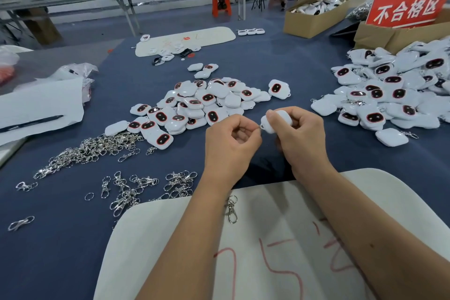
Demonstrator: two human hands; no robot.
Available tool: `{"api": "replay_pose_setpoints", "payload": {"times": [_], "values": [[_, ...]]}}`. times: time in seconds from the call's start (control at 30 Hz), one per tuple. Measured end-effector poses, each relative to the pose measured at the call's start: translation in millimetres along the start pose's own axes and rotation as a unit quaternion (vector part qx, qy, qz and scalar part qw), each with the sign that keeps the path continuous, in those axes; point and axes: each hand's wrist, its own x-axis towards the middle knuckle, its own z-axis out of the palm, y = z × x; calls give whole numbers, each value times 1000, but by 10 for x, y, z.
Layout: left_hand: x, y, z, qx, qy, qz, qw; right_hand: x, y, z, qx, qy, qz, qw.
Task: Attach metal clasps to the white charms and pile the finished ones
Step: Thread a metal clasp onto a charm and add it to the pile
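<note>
Both forearms reach forward over a white mat [280, 238] marked in red, and the hands meet above the blue tabletop [60, 238].

Right hand [300, 134]: fingers curled round one white charm [274, 122], thumb pressed on top, its corner turned toward the other hand.

Left hand [231, 141]: fingers curled, thumb and forefinger pinching a small metal ring [260, 126] right at the charm's corner. Whether the ring is threaded through cannot be told.

One clasp [231, 209] lies on the mat below the left wrist, apart from the grip.

Left of the grip: a loose spread of metal clasps [92, 148], too tangled to count; a smaller scatter nearer the mat.

Beyond the grip, toward the left: a heap of white charms [199, 105], several dozen, many showing dark red-rimmed faces.

Right of the grip: a larger heap of charms with clasps [394, 95], too many to count. Behind it, a red sign [409, 7] over cardboard boxes [314, 19].
</note>
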Motion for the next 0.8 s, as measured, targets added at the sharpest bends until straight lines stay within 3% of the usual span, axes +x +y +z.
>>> {"api": "replay_pose_setpoints", "payload": {"times": [0.23,0.37,0.6,0.73,0.8], "values": [[-9,30,11,-12,-7,-2,1000,39,13,-2,18,-39,43,998],[-1,35,16,13,0,-9,1000,22,-3,20,58,-23,48,997],[93,127,241,74,-13,-22,997,35,-10,-16,18,140,-16,990],[242,290,635,8,-57,-89,994,121,-44,-128,62,280,14,958],[325,337,804,18,-63,-68,996,169,-82,-207,112,325,20,939]]}}
